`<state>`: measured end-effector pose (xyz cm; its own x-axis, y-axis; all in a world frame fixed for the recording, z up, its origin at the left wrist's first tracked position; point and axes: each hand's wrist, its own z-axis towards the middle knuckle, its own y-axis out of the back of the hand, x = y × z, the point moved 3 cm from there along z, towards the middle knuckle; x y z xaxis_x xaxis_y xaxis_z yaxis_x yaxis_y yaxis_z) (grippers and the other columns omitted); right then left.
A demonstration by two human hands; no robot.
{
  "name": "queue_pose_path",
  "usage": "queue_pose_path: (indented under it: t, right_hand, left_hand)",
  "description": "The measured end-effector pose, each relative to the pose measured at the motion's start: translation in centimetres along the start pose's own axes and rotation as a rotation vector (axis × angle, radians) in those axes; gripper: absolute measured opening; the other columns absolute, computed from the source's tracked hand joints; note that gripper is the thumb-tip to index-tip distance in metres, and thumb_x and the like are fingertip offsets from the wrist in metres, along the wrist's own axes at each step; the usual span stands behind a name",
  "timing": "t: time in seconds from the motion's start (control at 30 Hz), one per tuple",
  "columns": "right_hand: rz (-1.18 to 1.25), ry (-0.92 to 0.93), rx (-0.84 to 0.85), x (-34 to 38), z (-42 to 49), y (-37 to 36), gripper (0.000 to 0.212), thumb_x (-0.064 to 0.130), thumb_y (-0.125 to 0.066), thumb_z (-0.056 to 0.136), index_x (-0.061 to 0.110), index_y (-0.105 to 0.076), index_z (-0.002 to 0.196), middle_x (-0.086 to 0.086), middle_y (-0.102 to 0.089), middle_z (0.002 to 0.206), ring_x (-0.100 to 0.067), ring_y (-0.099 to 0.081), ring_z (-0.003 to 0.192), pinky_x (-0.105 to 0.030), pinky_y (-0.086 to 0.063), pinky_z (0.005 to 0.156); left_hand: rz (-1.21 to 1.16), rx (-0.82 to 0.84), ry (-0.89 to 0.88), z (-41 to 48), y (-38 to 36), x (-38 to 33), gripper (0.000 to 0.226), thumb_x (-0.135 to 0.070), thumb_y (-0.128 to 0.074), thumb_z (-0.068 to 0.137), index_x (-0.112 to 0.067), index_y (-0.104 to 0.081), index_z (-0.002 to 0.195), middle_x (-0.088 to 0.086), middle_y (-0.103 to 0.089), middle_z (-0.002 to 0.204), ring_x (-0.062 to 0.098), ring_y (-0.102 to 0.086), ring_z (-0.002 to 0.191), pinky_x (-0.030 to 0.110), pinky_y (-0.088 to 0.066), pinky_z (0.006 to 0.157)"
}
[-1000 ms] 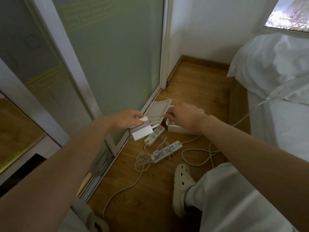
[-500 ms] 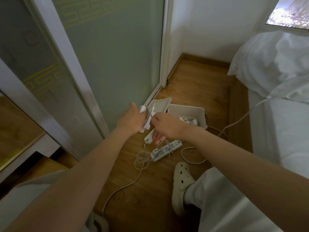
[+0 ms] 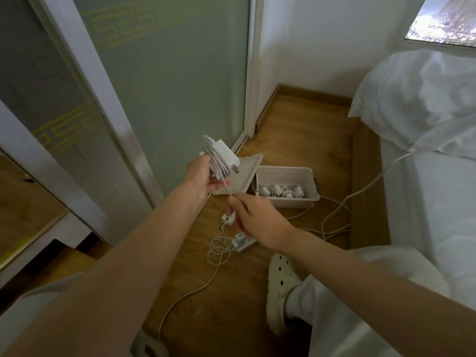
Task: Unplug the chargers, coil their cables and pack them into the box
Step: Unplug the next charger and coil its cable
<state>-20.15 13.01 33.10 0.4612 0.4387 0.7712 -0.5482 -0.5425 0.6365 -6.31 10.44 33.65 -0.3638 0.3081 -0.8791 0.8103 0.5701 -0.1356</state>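
Gripping a smooth white rectangular charger [image 3: 224, 154], the left hand [image 3: 202, 175] curls its fingers around the block and the thin cable [image 3: 226, 185] wound in flat loops about it. Just below, the right hand [image 3: 257, 219] pinches the cable's loose tail between thumb and fingers. Beyond the right fingers an open, pale plastic box [image 3: 288, 202] sits on the wooden floor [image 3: 296, 130], with coiled chargers inside. Its dimpled lid [image 3: 244, 173] lies just beside it. A power strip [image 3: 246, 244] lies under the right hand. The floor is a narrow strip between the frosted glass door [image 3: 167, 86] and the bed [image 3: 425, 215].
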Motion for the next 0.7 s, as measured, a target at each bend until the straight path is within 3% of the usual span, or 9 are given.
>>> queue_pose_path:
  t: [0.1,0.2,0.27,0.33,0.47,0.53,0.6,0.7]
  right_hand:
    - [-0.099,-0.033,0.091,-1.9,-0.5,-0.9,0.036,0.032,-0.029,0.101,0.023,-0.052,0.075,0.008,-0.056,0.065,-0.008,-0.057,0.06,-0.025,-0.048,0.064]
    - [-0.048,-0.131,0.143,-4.2,-0.8,-0.9,0.034,0.024,-0.035,0.101,0.021,-0.051,0.071,0.01,-0.052,0.067,-0.007,-0.051,0.062,-0.017,-0.042,0.062]
    - [-0.068,-0.182,0.116,-5.3,-0.6,0.1,0.035,0.026,-0.036,0.101,0.023,-0.05,0.07,0.006,-0.053,0.068,-0.009,-0.05,0.062,-0.022,-0.042,0.063]
    - [-0.142,-0.186,0.109,-5.8,-0.2,1.4,0.035,0.033,-0.034,0.1,0.023,-0.05,0.072,0.002,-0.053,0.069,-0.014,-0.051,0.062,-0.031,-0.043,0.063]
    - [-0.329,-0.178,0.136,-5.9,0.7,3.3,0.033,0.036,-0.036,0.1,0.024,-0.052,0.074,0.0,-0.059,0.074,-0.015,-0.054,0.064,-0.033,-0.044,0.065]
    - [-0.435,-0.168,0.149,-5.5,1.0,4.0,0.031,0.035,-0.037,0.1,0.034,-0.047,0.071,0.012,-0.056,0.072,-0.009,-0.054,0.066,-0.029,-0.044,0.066]
    - [-0.516,-0.168,0.177,-5.1,1.4,4.1,0.029,0.036,-0.035,0.1,0.034,-0.049,0.075,0.018,-0.051,0.069,-0.001,-0.05,0.064,-0.026,-0.041,0.067]
    - [-0.58,-0.169,0.175,-4.6,1.8,3.9,0.035,0.035,-0.034,0.1,0.02,-0.062,0.085,0.006,-0.058,0.076,-0.014,-0.059,0.075,-0.03,-0.046,0.068]
  left_hand:
    - [-0.166,0.082,0.011,-0.8,0.0,-1.4,0.029,-0.025,-0.036,0.099,-0.011,-0.057,0.084,0.008,-0.059,0.076,0.016,-0.054,0.057,0.023,-0.051,0.046]
    - [-0.186,0.239,0.014,-1.3,0.5,-2.4,0.028,-0.029,-0.04,0.097,-0.009,-0.059,0.092,0.008,-0.059,0.078,0.014,-0.056,0.053,0.019,-0.048,0.044]
    - [0.002,0.361,-0.021,-1.7,0.8,-2.2,0.024,-0.028,-0.04,0.098,-0.011,-0.058,0.097,0.008,-0.059,0.088,0.016,-0.057,0.067,0.024,-0.05,0.052]
    - [0.261,0.48,-0.075,-2.1,1.1,-1.6,0.025,-0.024,-0.037,0.099,-0.012,-0.059,0.096,0.005,-0.058,0.085,0.014,-0.057,0.07,0.024,-0.049,0.057]
    - [0.93,0.712,-0.154,-2.3,1.3,-0.4,0.024,-0.022,-0.035,0.1,-0.011,-0.057,0.1,0.001,-0.055,0.088,0.012,-0.051,0.078,0.022,-0.043,0.069]
    - [1.138,0.727,-0.155,-1.6,1.5,0.4,0.018,-0.022,-0.043,0.098,-0.01,-0.058,0.097,0.001,-0.055,0.092,0.011,-0.051,0.083,0.022,-0.041,0.072]
    - [1.18,0.686,-0.15,-0.9,1.7,1.1,0.016,-0.024,-0.051,0.094,-0.01,-0.057,0.089,0.004,-0.054,0.089,0.014,-0.049,0.081,0.024,-0.038,0.071]
    - [1.209,0.588,-0.169,0.1,1.9,1.9,0.023,-0.025,-0.057,0.091,-0.015,-0.047,0.073,0.002,-0.048,0.078,0.015,-0.043,0.074,0.025,-0.035,0.066]
